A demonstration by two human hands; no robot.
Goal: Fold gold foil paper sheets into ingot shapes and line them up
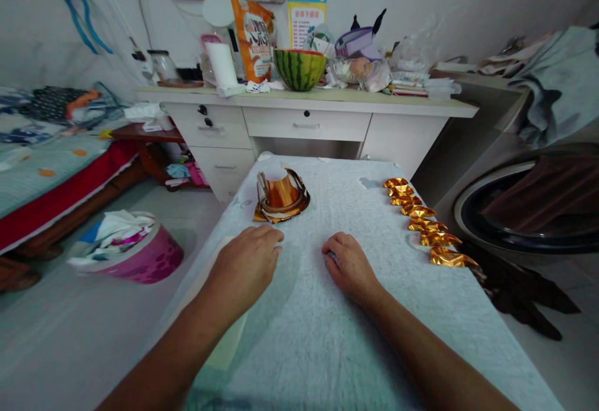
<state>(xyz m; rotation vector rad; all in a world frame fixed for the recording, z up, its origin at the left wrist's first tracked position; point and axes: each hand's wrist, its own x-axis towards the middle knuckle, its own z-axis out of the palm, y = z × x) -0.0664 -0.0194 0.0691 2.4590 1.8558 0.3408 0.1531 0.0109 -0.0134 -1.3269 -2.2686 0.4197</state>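
A curled stack of shiny gold foil sheets (282,195) sits on the pale-blue cloth (304,348) just beyond your left hand (250,255), farther from your right hand (350,266); both look empty, thumbs slightly apart from fingers.

A table (339,205) draped in pale blue-grey cloth carries a curled stack of gold foil sheets (281,194) near its far left corner. About 7 twisted gold foil pieces (440,238) line the right edge in 1 slanting row, beginning by the far right corner. A pale yellowish sheet (229,343) lies toward the left edge, partly hidden.
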